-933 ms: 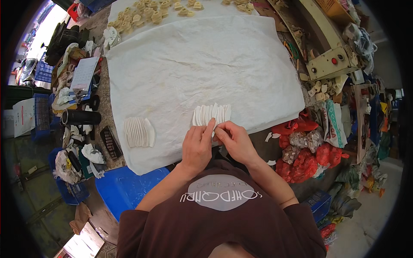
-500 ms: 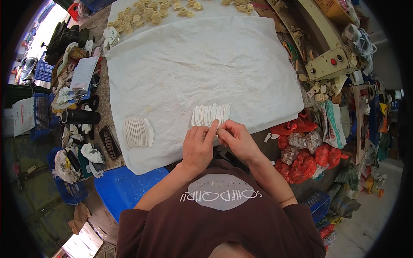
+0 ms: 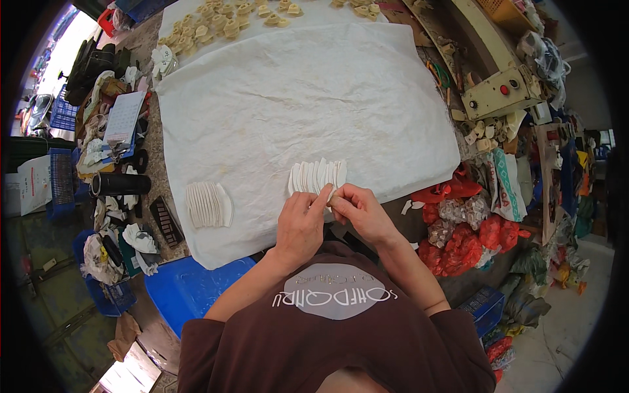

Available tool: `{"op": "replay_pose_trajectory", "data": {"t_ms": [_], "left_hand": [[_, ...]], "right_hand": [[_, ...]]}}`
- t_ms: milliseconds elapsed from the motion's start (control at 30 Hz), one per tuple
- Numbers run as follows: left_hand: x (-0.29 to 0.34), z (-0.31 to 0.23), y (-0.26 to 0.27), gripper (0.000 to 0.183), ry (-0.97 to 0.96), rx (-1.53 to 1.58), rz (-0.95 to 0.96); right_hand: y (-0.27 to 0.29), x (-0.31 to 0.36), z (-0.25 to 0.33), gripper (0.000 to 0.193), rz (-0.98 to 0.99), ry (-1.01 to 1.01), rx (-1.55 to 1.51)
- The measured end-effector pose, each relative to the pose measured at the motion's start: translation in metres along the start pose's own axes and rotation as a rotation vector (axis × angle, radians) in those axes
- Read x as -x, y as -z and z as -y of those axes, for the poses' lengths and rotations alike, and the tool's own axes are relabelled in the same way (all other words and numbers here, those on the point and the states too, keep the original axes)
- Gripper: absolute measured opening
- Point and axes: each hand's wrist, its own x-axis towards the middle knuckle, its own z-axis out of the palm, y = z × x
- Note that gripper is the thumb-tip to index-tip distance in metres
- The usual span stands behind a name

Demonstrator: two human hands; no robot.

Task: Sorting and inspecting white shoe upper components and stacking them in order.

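Note:
My left hand and my right hand meet at the near edge of a table spread with a white cloth. The fingers of both are closed, fingertips pressed together around something too small or too hidden to make out. Just beyond my fingers is a row of thin, white, slightly curved strips, standing side by side. Farther left on the cloth lies a tighter fanned stack of similar white strips.
Many small yellowish moulded pieces lie at the table's far end. A control box with a red button stands at the right, above red plastic bags. On the left are a clipboard, a black cylinder and a blue stool-like surface.
The view has shifted slightly. My hands stay together in nearly the same place, with only small finger movement; both groups of strips look unchanged.

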Motion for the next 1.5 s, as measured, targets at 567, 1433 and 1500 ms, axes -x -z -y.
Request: {"op": "replay_pose_trajectory", "data": {"t_ms": [567,1433,1500], "left_hand": [[0.0,-0.001,0.007,0.031,0.355,0.397,0.069],[0.014,0.018,-0.013,0.022,0.859,1.073,0.142],[0.013,0.014,-0.012,0.023,0.916,1.226,0.081]], "right_hand": [[-0.016,0.0,-0.006,0.01,-0.171,0.154,0.363],[-0.02,0.007,-0.026,0.01,-0.183,0.176,0.479],[-0.022,0.006,-0.034,0.009,-0.192,0.341,0.478]]}}
